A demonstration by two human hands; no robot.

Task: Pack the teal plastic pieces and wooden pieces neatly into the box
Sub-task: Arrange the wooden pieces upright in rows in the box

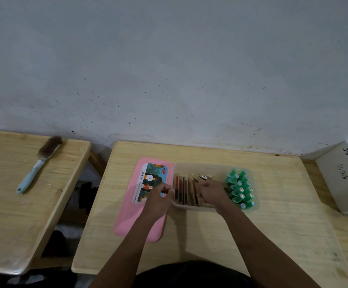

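Left hand [160, 193] hovered over the pink plastic lid [127, 221] just beside the left wall of the translucent rectangular plastic box [181, 206], fingers curled as if pinching something small, though what it held could not be told. Inside the box, the flat wooden pieces [182, 191] stood on edge in a row, long axes running from the near wall toward the far wall, a few at the back tilted. Right hand [211, 193] rested on that row, fingers bent down among the pieces; whether it gripped one was unclear. Rightmost, the teal plastic pieces [239, 189] lay packed in two columns. Judging by this, the wood was being squared up; the next move likely called for pressing the leaning pieces upright on the wooden counter [210, 235].
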